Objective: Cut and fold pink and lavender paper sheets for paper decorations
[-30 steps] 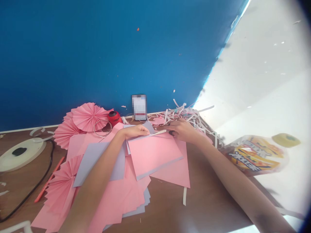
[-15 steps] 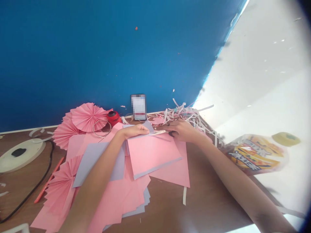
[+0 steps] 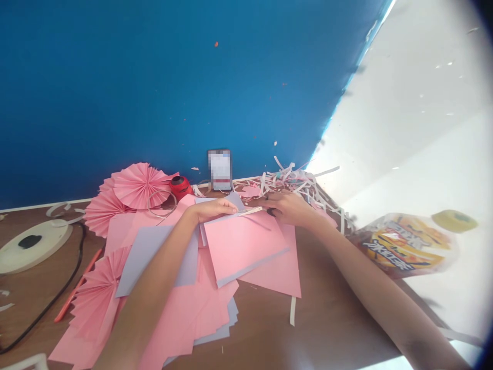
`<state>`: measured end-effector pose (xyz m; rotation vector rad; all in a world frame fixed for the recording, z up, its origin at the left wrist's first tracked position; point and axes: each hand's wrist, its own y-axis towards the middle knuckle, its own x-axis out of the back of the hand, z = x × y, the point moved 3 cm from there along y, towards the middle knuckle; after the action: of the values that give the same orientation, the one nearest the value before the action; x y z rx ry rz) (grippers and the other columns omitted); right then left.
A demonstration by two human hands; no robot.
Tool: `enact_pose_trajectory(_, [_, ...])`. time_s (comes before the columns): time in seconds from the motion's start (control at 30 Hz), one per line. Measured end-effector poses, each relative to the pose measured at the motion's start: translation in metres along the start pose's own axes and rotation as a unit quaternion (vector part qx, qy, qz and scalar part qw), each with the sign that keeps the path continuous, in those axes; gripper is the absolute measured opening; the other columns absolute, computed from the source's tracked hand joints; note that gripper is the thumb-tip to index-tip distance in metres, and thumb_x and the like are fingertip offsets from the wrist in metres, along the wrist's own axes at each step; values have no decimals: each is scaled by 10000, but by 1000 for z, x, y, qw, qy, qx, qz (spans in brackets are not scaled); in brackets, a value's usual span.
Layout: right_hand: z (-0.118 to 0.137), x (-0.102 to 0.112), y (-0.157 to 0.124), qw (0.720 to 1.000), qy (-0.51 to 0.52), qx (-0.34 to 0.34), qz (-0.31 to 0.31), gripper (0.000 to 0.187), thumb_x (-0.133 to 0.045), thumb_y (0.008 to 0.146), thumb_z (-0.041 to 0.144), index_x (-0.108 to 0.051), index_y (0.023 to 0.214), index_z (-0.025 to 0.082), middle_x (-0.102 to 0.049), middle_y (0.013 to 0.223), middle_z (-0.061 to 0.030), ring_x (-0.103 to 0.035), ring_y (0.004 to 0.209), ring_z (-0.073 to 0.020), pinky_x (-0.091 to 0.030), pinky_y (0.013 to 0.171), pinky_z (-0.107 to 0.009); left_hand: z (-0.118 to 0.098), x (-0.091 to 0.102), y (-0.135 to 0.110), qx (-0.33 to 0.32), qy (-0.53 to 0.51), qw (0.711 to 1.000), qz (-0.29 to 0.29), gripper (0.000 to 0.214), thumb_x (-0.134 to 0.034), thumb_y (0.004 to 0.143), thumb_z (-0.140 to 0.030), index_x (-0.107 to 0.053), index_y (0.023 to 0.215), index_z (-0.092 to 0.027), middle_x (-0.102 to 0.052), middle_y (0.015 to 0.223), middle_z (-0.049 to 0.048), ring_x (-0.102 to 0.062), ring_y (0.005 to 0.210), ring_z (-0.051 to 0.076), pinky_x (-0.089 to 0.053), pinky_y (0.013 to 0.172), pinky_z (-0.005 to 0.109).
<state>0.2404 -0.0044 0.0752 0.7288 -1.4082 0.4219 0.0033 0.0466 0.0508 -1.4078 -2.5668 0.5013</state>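
Note:
My left hand [image 3: 216, 208] pinches the far edge of a pink sheet of paper [image 3: 246, 244], which has a lilac strip showing along its near edge. In my right hand [image 3: 288, 206] is what looks like a pair of scissors [image 3: 252, 210]: dark loops sit around the fingers and pale blades point left along the sheet's far edge. The fingers partly cover the handles. Beneath the sheet lie a larger pink sheet [image 3: 283, 272] and a lilac sheet [image 3: 233, 199]. A separate lilac sheet [image 3: 157, 257] rests under my left forearm.
Pink folded-paper fans [image 3: 143, 186] lie at the left, beside a red object [image 3: 181, 187]. A phone [image 3: 221, 169] leans against the blue wall. Paper strips [image 3: 296, 180] are heaped at the back right. A drink bottle [image 3: 408, 244], a cable [image 3: 73, 282] and a red stick [image 3: 79, 285] flank the work.
The pink sheet has shifted slightly to the right and turned a little. Both hands stay in nearly the same place.

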Motion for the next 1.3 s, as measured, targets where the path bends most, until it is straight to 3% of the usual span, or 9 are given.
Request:
enact_pose_trajectory(0.3, [1, -2, -1, 1000, 14, 9, -8, 610, -464, 776, 69, -528, 1344, 281, -700, 992, -56, -592, 870, -177, -360, 690, -253, 0, 0, -1, 7, 6, 999, 31, 290, -681, 757, -414, -632, 774, -128, -610, 746, 11, -526, 628, 102, -370, 580, 213])
enact_pose_trajectory(0.53, [0, -2, -1, 1000, 0, 4, 0, 562, -467, 791, 79, -570, 1302, 288, -696, 935, -55, -584, 851, -172, -335, 657, -243, 4, 5, -1, 16, 13, 1000, 12, 285, -687, 752, -417, -652, 797, -138, -622, 762, 12, -529, 633, 103, -366, 581, 214])
enact_pose_trajectory(0.8, [3, -3, 1, 1000, -19, 24, -3, 559, -455, 810, 71, -557, 1318, 279, -672, 850, -50, -555, 793, -164, -325, 703, -270, 0, -1, 0, -2, 40, 998, 38, 320, -675, 757, -450, -648, 751, -130, -602, 708, 10, -505, 613, 101, -353, 569, 219])
enact_pose_trajectory(1.0, [2, 2, 0, 1000, -6, 29, -10, 580, -466, 799, 72, -545, 1323, 307, -689, 939, -46, -572, 847, -180, -341, 753, -286, -1, -5, 0, 8, 35, 998, 47, 326, -669, 762, -458, -647, 765, -132, -617, 729, 19, -518, 616, 104, -358, 574, 219])
enact_pose_trajectory(1.3, [-5, 7, -4, 1000, 17, 18, 0, 588, -480, 773, 82, -558, 1310, 309, -680, 949, -39, -568, 864, -182, -350, 737, -280, -5, 1, -4, -1, 58, 998, 22, 347, -676, 747, -484, -649, 775, -139, -612, 748, 2, -518, 644, 103, -361, 588, 211])
